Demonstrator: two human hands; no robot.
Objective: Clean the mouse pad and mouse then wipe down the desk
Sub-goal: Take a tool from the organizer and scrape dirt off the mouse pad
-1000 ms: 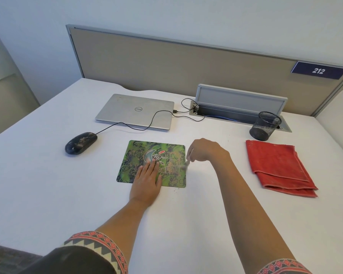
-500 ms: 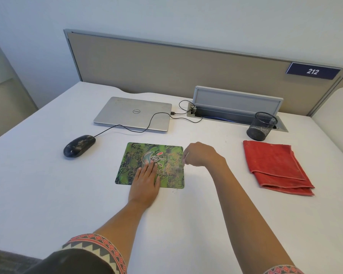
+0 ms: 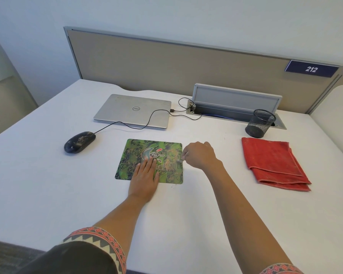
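Left hand lies flat on the mouse pad, right hand pinches a small blurred tool at its right edge, with mouse left, red cloth right, laptop far.

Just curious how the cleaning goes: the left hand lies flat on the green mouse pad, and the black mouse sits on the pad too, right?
Not quite. The head view shows the black mouse on the desk, left of the green mouse pad. The left hand does lie flat on the pad.
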